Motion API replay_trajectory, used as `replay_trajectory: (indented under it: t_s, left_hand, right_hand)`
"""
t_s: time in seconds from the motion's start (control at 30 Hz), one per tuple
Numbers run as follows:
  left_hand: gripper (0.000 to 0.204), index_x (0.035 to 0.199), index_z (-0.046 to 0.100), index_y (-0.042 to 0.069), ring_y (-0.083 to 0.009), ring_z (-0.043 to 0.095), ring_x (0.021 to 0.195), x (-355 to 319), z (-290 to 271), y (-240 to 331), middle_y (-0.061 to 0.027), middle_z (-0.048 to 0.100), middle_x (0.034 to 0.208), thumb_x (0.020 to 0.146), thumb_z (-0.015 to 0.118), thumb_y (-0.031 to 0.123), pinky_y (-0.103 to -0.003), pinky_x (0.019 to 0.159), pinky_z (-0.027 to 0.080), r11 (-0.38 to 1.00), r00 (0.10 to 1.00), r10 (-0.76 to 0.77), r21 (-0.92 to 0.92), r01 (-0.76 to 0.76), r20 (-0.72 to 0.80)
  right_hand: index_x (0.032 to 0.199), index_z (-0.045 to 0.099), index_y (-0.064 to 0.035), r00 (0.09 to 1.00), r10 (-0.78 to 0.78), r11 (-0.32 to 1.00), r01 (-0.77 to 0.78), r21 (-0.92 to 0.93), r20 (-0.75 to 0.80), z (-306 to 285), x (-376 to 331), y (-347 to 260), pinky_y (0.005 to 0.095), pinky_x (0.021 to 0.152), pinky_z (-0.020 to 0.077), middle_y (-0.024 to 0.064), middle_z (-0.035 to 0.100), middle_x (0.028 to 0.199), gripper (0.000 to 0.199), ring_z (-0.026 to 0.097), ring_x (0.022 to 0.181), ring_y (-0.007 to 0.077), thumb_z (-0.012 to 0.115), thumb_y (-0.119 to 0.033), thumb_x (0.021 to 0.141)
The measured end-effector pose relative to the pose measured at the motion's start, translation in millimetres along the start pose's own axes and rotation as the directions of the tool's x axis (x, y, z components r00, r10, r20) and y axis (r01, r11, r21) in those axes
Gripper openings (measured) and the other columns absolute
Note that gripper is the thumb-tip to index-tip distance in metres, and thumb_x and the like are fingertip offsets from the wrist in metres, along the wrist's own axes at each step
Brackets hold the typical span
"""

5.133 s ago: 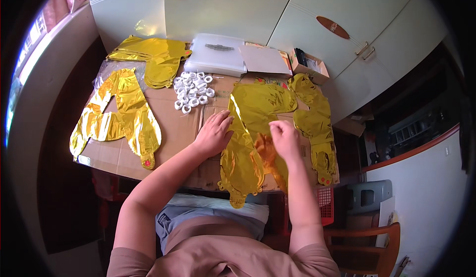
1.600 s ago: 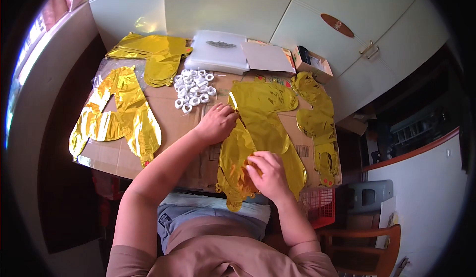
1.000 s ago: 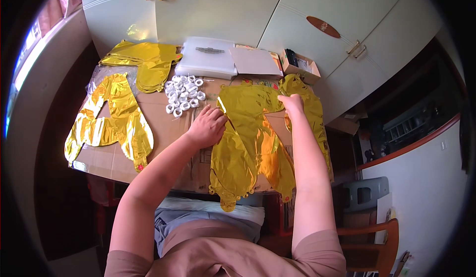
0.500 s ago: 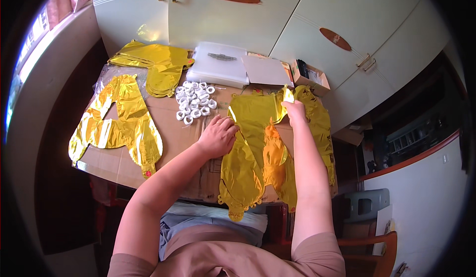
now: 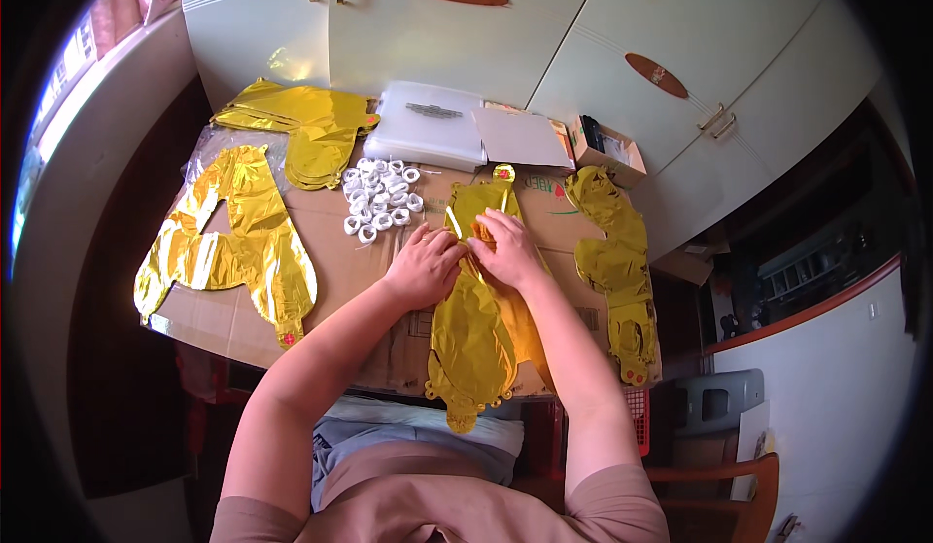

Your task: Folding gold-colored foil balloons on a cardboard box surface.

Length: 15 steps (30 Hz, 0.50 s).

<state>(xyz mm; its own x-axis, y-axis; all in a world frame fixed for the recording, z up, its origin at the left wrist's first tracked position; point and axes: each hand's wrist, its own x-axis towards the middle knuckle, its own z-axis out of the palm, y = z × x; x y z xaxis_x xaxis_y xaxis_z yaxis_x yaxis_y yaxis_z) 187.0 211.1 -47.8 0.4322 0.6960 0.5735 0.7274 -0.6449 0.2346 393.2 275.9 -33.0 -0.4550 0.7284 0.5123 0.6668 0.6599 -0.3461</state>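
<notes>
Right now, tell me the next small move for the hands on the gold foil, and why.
I'd probably slide the right hand toward the near table edge, tucking in the orange-looking flap: both hands sit on the upper part of the folded gold foil, the left hand at its left edge, and that flap sticks out to the right.

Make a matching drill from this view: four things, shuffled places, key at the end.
Things:
1. middle gold foil sheet
2. white coils
3. small open box
4. wooden chair

Places:
A. heaped on the cardboard
B. at the picture's lower right
C. under the left hand and right hand
D. near the cardboard's far right corner

Pairs: 1-C, 2-A, 3-D, 4-B
</notes>
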Motion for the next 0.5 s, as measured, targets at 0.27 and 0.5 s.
replay_trajectory:
  t_s: [0.27, 0.5]
  left_hand:
    - [0.031, 0.114, 0.064, 0.009, -0.0268, 0.057, 0.115, 0, 0, 1, -0.0084, 0.061, 0.110, 0.085, 0.064, 0.019, -0.046, 0.107, 0.038, 1.000, 0.999, 0.011, -0.007, -0.011, -0.035]
    - [0.031, 0.114, 0.064, 0.009, -0.0269, 0.057, 0.117, 0, 0, -1, -0.0082, 0.061, 0.109, 0.085, 0.065, 0.018, -0.046, 0.106, 0.039, 1.000, 0.999, 0.012, -0.017, -0.013, -0.035]
  right_hand:
    - [0.123, 0.066, -0.0025, 0.996, 0.094, 0.995, -0.093, -0.017, 0.010, -33, 5, 60, 0.0413, 0.108, 0.0457, 0.0177, 0.063, 0.133, 0.031, 0.058, 0.125, 0.0359, 0.058, -0.014, 0.096]
    - [0.135, 0.059, -0.0063, 0.953, 0.107, 0.967, -0.033, -0.253, 0.285, -17, 23, 67, 0.0458, 0.116, 0.0349, 0.0106, 0.047, 0.153, 0.042, 0.037, 0.144, 0.0331, 0.056, -0.026, 0.098]
